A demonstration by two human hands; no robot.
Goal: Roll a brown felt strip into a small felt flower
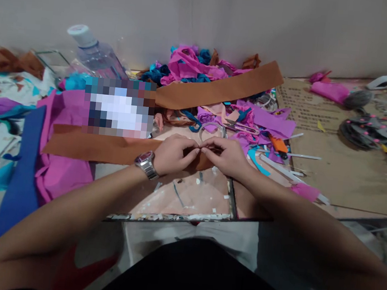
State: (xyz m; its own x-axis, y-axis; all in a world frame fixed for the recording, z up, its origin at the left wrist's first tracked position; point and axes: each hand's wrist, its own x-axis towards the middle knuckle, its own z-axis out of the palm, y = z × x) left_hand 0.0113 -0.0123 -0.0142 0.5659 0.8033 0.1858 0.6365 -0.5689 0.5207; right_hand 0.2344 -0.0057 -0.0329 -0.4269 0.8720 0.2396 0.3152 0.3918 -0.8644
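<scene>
My left hand (177, 152), with a metal watch on its wrist, meets my right hand (225, 156) above the middle of the table. The fingertips of both are pinched together on a small brown piece (205, 163) of cloth or crepe paper, mostly hidden by the fingers. A long brown strip (100, 146) lies flat to the left and runs under my left hand; whether it joins the held piece is hidden. Just behind the fingers lies a pale ring (212, 129), perhaps a tape roll. Small snips (239, 125) rest among scraps beyond my right hand.
A capped plastic bottle (97, 56) stands at the back left. Another brown strip (219, 88) lies across pink and blue scraps (190, 65). Pink cloth (64, 169) and a blue strip (23, 165) hang at the left. Cardboard (331, 167) bears a dark pincushion (366, 129) at the right.
</scene>
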